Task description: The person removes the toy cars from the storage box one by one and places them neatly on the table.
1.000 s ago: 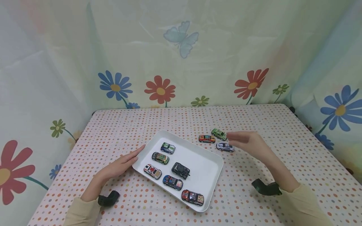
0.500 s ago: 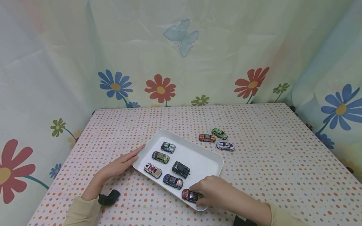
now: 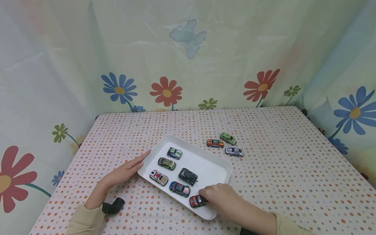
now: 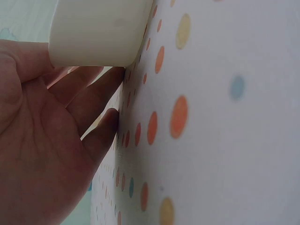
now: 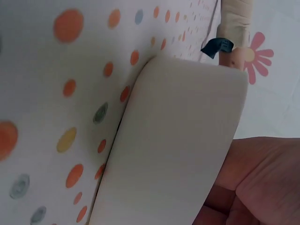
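Note:
A white tray (image 3: pixel 210 163) lies slanted on the table, with several toy cars in it. At its near right corner my right hand (image 3: pixel 224 199) pinches the red and black toy car (image 3: pixel 196 201), partly covered by the fingers. Close by are a blue toy car (image 3: pixel 180 189) and a black toy vehicle (image 3: pixel 188 176). My left hand (image 3: pixel 121 173) touches the tray's left end with straight fingers; in the left wrist view the fingers (image 4: pixel 96 96) reach along the tray wall (image 4: pixel 101 33). The right wrist view has the tray's outer wall (image 5: pixel 173 136) hiding the right fingertips.
Outside the tray, beyond its right end, sit a red toy car (image 3: pixel 215 143), a green toy car (image 3: pixel 227 138) and a white toy car (image 3: pixel 234 151). A dotted cloth (image 3: pixel 282 156) covers the table. Flowered curtains (image 3: pixel 223 49) hang at the back and sides.
My right hand has come from beside the white car down to the tray's near corner and taken hold of the red and black car, which has turned slightly. The left hand stays put.

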Demonstrator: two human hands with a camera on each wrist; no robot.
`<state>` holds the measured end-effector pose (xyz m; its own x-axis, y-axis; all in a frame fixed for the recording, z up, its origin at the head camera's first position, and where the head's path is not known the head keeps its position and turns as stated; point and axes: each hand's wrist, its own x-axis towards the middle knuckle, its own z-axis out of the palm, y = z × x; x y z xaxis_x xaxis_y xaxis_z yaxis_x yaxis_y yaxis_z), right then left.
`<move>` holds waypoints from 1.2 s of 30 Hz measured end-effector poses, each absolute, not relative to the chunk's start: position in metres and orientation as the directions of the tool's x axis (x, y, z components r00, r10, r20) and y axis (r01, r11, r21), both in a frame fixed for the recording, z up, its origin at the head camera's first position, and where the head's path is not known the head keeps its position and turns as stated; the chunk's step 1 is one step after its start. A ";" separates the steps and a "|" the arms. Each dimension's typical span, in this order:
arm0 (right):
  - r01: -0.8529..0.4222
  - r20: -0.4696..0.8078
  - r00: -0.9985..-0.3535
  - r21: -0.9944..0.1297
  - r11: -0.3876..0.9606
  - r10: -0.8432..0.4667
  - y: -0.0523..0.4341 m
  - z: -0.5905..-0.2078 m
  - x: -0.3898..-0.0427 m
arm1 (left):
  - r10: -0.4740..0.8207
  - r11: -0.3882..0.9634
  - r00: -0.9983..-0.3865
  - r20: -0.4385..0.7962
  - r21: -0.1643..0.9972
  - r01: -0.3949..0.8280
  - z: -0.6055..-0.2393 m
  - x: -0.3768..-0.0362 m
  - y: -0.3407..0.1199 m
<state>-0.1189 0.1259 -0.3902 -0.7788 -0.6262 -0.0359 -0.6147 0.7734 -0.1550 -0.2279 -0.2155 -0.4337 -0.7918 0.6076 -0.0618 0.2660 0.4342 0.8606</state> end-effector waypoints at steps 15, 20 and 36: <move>-0.577 0.019 -0.804 -0.261 0.774 -0.594 0.138 -0.381 -0.131 | 0.604 0.429 -0.794 -0.065 0.867 0.255 -0.431 -0.227 -0.214; -0.518 0.148 -0.854 -0.308 0.798 -0.498 0.156 -0.359 -0.144 | 0.604 0.426 -0.794 -0.066 0.869 0.252 -0.432 -0.227 -0.215; -0.134 0.126 -0.988 -0.400 0.907 -0.090 0.270 -0.371 -0.224 | 0.604 0.428 -0.795 -0.064 0.867 0.255 -0.432 -0.227 -0.214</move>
<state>-0.2244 0.2697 -0.3707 -0.9879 -0.0903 0.1262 -0.1340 0.9065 -0.4004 -0.2272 -0.2141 -0.4319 -0.7946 0.6037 -0.0637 0.2555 0.4277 0.8671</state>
